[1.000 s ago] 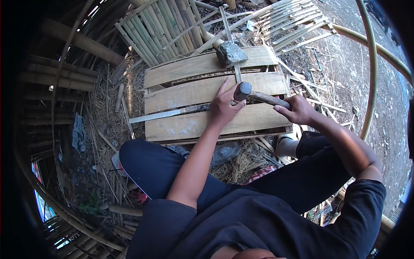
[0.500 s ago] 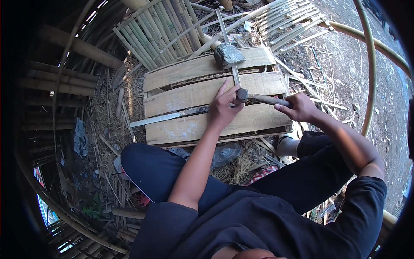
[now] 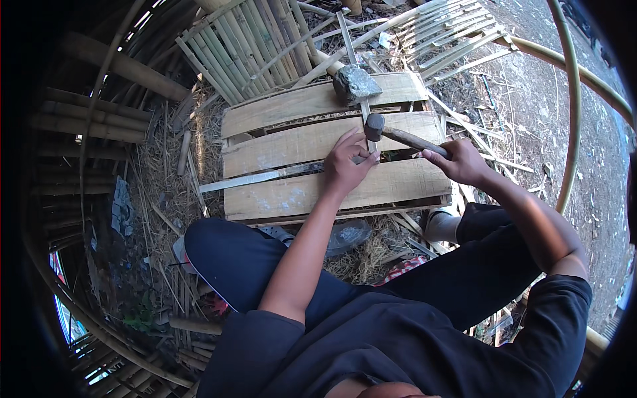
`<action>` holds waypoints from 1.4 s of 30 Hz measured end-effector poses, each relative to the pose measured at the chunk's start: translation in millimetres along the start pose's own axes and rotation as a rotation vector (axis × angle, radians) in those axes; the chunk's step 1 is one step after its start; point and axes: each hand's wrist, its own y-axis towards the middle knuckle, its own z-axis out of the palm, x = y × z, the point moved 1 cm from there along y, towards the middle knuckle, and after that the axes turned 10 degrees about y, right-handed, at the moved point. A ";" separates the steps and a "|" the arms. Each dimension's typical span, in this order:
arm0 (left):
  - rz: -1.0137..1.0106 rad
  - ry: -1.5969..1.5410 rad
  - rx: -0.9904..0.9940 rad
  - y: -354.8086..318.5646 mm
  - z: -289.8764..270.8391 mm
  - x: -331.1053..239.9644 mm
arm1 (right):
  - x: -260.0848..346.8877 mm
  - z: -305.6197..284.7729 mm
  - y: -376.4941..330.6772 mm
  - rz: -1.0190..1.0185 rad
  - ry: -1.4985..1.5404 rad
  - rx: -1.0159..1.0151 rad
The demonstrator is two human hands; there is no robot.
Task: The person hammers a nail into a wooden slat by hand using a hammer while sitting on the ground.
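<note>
My right hand (image 3: pixel 462 161) is closed around the wooden handle of a hammer (image 3: pixel 413 140). The hammer's dark metal head (image 3: pixel 374 127) is over a narrow bamboo strip (image 3: pixel 365 109), close to my left hand; whether they touch I cannot tell. My left hand (image 3: pixel 346 159) pinches the near end of this strip between thumb and fingers. A rough grey stone (image 3: pixel 357 85) lies across the strip farther up. Beneath all of this is a low platform of pale wooden planks (image 3: pixel 279 162) with gaps between them.
Another pale strip (image 3: pixel 245 179) lies along a gap at the platform's left. Bamboo slat panels (image 3: pixel 255 50) lean beyond it, and a slatted frame (image 3: pixel 458 40) lies at far right. Straw and bamboo scraps cover the ground. A clear plastic bag (image 3: pixel 348 237) lies between my legs.
The hammer head has shifted slightly away from me along the strip. My left fingers have curled lower, nearer the strip's end, and the stone stays on the strip.
</note>
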 end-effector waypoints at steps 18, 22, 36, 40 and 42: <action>-0.117 -0.241 -0.060 -2.5 5.3 4.8 | 81.0 -32.4 -8.9 0.549 0.774 0.175; -0.212 -0.305 -0.052 -4.8 6.2 5.2 | 77.6 -35.9 8.3 0.681 1.221 0.333; -0.098 -0.204 -0.089 -4.1 4.6 6.6 | 91.5 -48.0 40.5 0.583 1.419 0.303; -0.109 -0.234 -0.082 -4.5 4.3 5.4 | 101.5 -44.8 44.0 0.582 1.417 0.360; -0.109 -0.243 -0.083 -5.0 4.0 5.6 | 105.7 -43.4 45.1 0.598 1.418 0.387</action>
